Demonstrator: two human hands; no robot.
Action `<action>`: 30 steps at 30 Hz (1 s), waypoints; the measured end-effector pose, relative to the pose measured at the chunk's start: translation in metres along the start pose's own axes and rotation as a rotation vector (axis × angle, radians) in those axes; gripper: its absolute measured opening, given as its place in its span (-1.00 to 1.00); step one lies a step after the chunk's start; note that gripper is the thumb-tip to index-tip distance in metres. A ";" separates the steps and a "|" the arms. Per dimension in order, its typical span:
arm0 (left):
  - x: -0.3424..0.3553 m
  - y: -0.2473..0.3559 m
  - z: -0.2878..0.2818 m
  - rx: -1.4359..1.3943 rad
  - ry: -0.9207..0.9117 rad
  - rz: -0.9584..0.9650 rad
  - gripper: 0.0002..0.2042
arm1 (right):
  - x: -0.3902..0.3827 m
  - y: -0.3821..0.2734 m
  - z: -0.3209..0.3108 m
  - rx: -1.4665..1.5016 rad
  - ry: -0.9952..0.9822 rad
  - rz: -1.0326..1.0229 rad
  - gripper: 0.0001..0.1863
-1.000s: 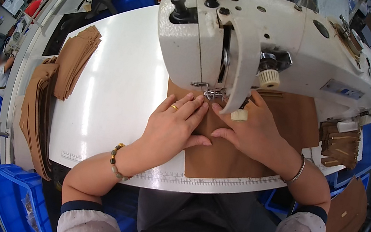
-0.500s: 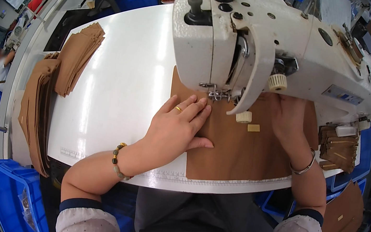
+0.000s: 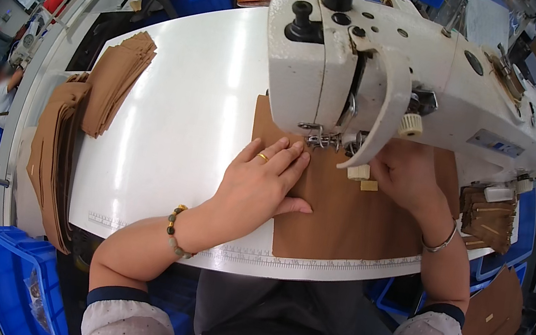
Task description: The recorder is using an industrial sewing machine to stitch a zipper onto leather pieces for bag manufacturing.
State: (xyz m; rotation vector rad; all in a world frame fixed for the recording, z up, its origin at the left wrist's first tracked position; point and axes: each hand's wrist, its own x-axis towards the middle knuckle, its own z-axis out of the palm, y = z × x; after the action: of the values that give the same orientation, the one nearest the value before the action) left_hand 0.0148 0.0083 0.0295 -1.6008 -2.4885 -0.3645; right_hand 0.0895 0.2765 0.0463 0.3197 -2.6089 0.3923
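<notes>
A brown fabric panel [image 3: 342, 228] lies flat under the head of a white sewing machine [image 3: 341, 60]. My left hand [image 3: 266, 178] rests on the panel's left part, palm down with fingers spread, fingertips close to the metal presser parts [image 3: 320, 137]. On the panel is a small yellow tag [image 3: 369, 185], just below a cream knob [image 3: 358, 173] of the machine. My right hand [image 3: 407, 175] is on the panel right of the needle area, its fingers curled in beside the tag. The machine arm covers part of that hand, and whatever its fingertips hold is hidden.
Brown fabric pieces are stacked at the left of the white table [image 3: 165, 151], in a fanned pile [image 3: 115, 84] and a draped pile [image 3: 54, 155]. Small brown pieces [image 3: 487, 220] lie at right. A blue crate [image 3: 19, 275] stands lower left. Another person [image 3: 3, 90] sits far left.
My right hand has shifted left and slightly nearer, its curled fingers now beside the yellow tag. My left hand and the panel stay almost in place. The view has shifted a little.
</notes>
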 end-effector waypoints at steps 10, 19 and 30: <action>-0.002 -0.005 0.008 -0.068 0.050 -0.011 -0.27 | -0.018 -0.082 -0.019 0.034 0.003 -0.245 -0.38; 0.008 -0.011 0.013 -0.334 0.103 0.056 -0.55 | 0.030 -0.162 0.022 0.439 0.398 0.195 0.30; -0.002 -0.018 0.029 -0.175 0.287 0.095 -0.59 | 0.018 -0.164 0.025 0.540 0.690 -0.077 -0.75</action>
State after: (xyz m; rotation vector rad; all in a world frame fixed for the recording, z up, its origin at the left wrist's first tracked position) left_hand -0.0007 0.0074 -0.0008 -1.5918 -2.2093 -0.7587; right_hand 0.1115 0.1125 0.0693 0.3758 -1.7827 0.9846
